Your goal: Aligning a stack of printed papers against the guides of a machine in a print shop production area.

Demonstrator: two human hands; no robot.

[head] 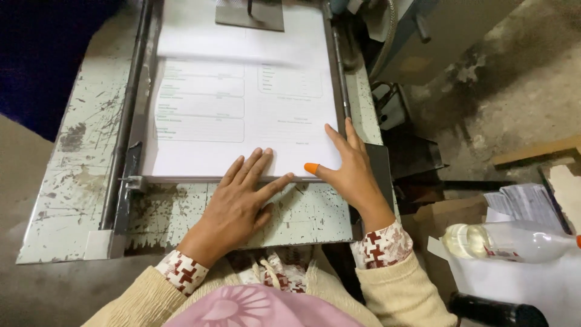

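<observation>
Worn table (72, 181): hands (239, 203) press paper stack (242, 121) near edge.

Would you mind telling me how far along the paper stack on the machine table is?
Done: the stack of printed sheets lies flat on the worn metal table, between its side rails. In hand: the left hand and right hand press flat at its near edge. Left: the clamp behind stands clear of the paper.

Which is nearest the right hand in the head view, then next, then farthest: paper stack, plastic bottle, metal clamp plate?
1. Paper stack: under the right hand's fingers, at its right edge.
2. Plastic bottle: lying to the right, off the table.
3. Metal clamp plate: at the top, on the stack's far end.
</observation>
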